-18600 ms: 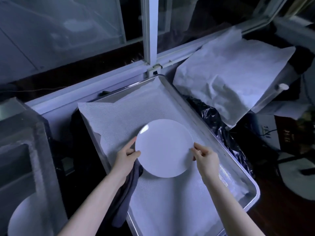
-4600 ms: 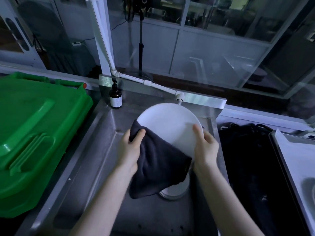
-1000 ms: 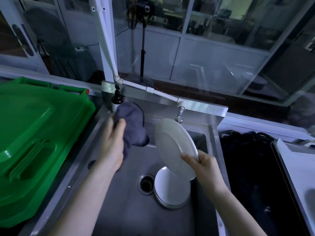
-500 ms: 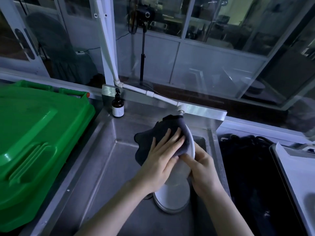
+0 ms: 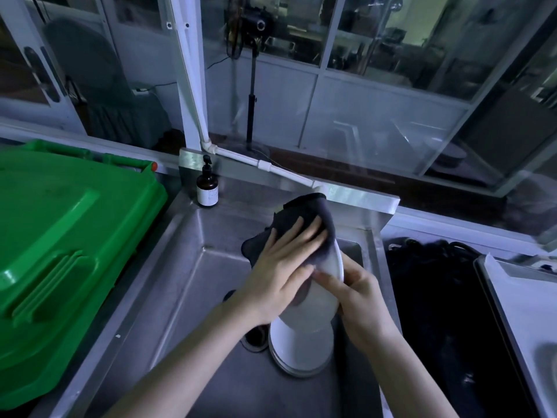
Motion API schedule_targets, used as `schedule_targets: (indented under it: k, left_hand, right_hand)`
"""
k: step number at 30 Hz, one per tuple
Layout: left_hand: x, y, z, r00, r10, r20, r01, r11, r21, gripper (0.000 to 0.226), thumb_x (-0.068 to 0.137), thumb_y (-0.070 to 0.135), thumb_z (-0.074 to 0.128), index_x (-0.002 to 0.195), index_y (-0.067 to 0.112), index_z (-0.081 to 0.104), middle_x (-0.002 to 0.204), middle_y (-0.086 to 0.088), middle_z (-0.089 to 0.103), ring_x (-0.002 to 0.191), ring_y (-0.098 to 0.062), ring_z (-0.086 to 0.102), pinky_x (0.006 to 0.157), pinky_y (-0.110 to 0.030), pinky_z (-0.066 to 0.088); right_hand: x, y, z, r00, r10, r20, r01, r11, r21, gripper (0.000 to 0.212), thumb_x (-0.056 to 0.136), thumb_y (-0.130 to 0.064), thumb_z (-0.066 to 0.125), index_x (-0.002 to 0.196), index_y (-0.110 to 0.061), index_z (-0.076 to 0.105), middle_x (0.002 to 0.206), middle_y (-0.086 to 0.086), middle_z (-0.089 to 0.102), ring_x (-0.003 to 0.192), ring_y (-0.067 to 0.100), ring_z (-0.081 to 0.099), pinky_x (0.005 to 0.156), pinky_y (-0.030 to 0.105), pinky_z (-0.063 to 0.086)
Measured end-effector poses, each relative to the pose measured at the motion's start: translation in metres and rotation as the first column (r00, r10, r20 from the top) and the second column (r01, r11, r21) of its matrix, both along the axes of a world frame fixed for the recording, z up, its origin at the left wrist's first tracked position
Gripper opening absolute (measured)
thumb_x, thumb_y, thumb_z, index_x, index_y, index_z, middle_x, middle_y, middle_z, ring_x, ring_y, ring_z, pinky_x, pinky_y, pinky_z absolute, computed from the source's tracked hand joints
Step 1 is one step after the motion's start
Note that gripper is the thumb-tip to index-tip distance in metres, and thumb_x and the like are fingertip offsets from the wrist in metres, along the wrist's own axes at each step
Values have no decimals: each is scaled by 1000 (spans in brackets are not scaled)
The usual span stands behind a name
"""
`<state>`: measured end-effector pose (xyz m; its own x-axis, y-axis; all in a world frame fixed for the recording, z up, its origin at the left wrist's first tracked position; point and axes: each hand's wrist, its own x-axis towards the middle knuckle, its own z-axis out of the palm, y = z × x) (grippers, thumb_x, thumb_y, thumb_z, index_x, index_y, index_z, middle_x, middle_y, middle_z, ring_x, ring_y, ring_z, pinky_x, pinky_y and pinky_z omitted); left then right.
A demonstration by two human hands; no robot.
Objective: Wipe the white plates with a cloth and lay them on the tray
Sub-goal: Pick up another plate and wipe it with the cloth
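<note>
Plate point(image 5: 322, 303) tilted on edge above sink point(image 5: 193, 285), over plate stack point(image 5: 298, 352) by drain. Right hand point(image 5: 360, 297): grip clamped on plate rim, thumb on face. Dark cloth point(image 5: 301, 217) draped over plate top. Left hand point(image 5: 284, 267): fingers apart, straight, pressing cloth against plate. Brown bottle point(image 5: 207, 188) at sink's back corner. Green bin point(image 5: 60, 251) left. Tray point(image 5: 495, 309) far right.

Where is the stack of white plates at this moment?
Head view: the stack of plates sits on the floor of the sink, right of centre, just right of the drain and directly under the plate that the right hand holds.
</note>
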<state>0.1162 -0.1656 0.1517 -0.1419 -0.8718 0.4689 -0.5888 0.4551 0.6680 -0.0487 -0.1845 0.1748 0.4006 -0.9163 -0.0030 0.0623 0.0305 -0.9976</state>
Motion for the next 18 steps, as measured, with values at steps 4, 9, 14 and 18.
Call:
schedule_targets:
  k: [4,9,14,18]
  left_hand:
    - [20,-11,-4,968,115,-224,-77,982,171,53,104,10,42,146,33,21,157,20,19,149,-1,12,124,-36,8]
    - [11,3,-8,961,136,-243,-100,983,153,57,102,9,43,148,32,19,157,21,17,149,0,10,124,-32,10]
    - [3,-1,0,1000,17,18,-18,1000,2,54,103,26,36,152,36,17,161,25,10,152,-7,3,122,-38,5]
    - [15,-12,-8,991,67,-119,-61,997,50,55,101,18,42,149,35,20,159,21,16,150,-3,10,122,-30,9]
  right_hand:
    - [-9,6,-3,999,47,4,-47,999,21,35,87,-17,69,122,-17,70,112,16,73,107,42,67,85,49,55]
    - [-12,10,2,998,41,43,-44,997,59,38,88,-19,68,126,-19,68,114,15,73,106,36,69,84,49,55]
    - [-6,9,4,998,51,46,-56,993,105,31,88,-15,68,119,-17,71,111,21,72,102,39,69,79,43,56]
    - [-11,8,9,995,39,97,-51,990,129,35,84,-14,72,119,-17,72,110,19,73,97,30,71,77,37,57]
